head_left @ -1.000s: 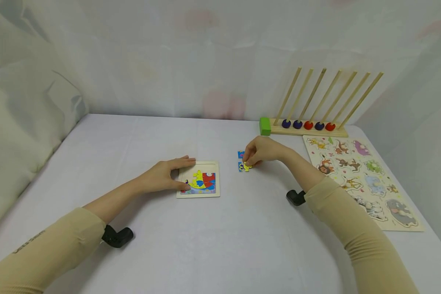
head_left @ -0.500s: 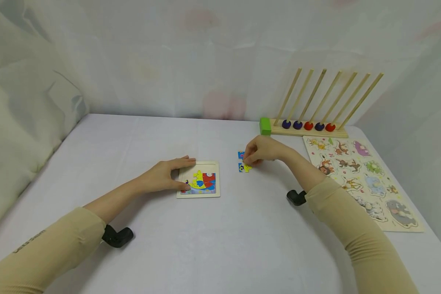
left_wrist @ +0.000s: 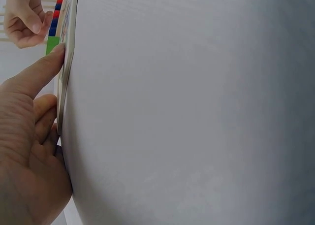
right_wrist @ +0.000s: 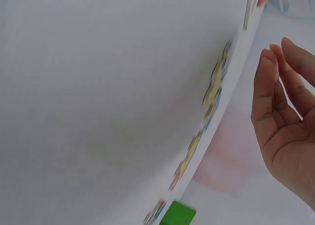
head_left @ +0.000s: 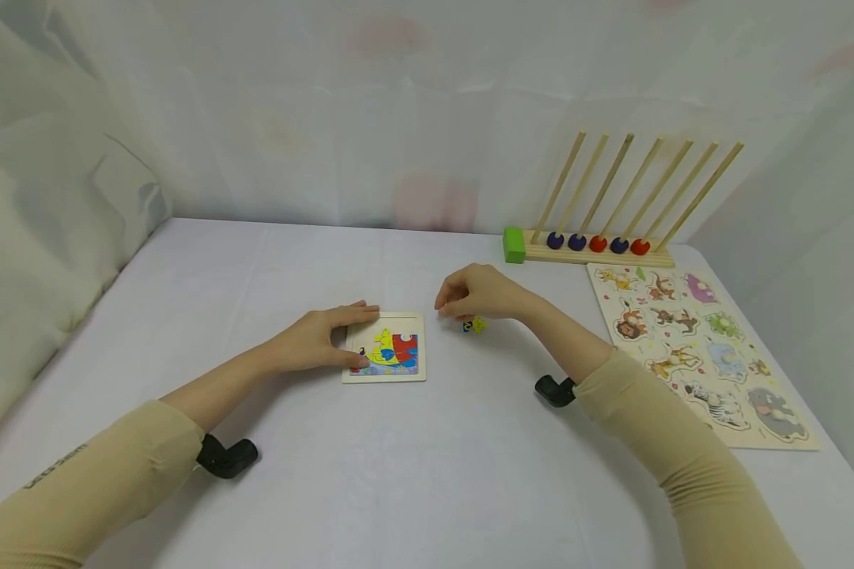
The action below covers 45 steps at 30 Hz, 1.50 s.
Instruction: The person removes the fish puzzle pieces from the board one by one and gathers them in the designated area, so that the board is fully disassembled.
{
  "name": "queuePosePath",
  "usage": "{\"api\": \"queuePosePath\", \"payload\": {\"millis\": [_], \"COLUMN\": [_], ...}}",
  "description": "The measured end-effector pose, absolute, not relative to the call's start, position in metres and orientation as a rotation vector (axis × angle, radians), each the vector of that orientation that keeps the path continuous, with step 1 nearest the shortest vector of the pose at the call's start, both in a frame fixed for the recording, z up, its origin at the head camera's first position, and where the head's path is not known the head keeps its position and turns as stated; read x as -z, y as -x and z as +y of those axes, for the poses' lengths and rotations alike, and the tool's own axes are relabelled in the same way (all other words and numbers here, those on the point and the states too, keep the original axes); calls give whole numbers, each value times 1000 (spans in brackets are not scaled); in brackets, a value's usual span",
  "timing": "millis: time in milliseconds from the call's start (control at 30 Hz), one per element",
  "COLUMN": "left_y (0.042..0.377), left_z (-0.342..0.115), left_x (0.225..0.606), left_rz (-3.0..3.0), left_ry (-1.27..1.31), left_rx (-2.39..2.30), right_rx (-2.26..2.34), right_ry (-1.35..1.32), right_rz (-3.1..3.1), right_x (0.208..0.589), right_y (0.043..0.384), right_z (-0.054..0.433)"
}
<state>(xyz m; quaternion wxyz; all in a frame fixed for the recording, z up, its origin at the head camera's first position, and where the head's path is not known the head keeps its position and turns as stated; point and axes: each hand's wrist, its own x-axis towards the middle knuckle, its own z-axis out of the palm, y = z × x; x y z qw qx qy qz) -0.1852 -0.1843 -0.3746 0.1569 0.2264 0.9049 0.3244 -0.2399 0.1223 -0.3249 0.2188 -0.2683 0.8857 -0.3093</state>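
Observation:
My left hand (head_left: 320, 340) rests on the left side of a small wooden jigsaw tray (head_left: 387, 378), its thumb on the face and its fingers along the upper edge. Coloured pieces, yellow, red and blue, fill the lower part of the tray; my hand hides its left side. Right of the tray, my right hand (head_left: 484, 292) hovers above the table, fingers loosely bent. In the right wrist view I see nothing between its thumb and fingers (right_wrist: 264, 77). Below it lie a yellow puzzle piece (head_left: 480, 325) and a dark blue one (head_left: 467, 325), partly covered by the hand.
A wooden bead stand (head_left: 598, 254) with upright rods, red and blue beads and a green block (head_left: 514, 246) stands at the back right. In front of it lies a wooden animal peg puzzle (head_left: 712, 348). White cloth hangs behind the table.
My right hand has come off the loose puzzle pieces and moved left, towards the tray. My left hand and the tray have stayed put.

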Motion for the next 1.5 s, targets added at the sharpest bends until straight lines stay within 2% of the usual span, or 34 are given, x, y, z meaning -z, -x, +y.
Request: {"api": "queuePosePath", "payload": {"millis": [767, 1500], "left_y": [185, 185], "left_z": [-186, -178], "left_x": [373, 372], "left_rz": [2596, 2616], "left_ry": [-677, -696], "left_rx": [-933, -925], "right_rx": [744, 709], "right_ry": [947, 944], "right_rz": [2351, 2380], "right_x": [334, 338], "right_y": [222, 215], "right_z": [50, 44]}}
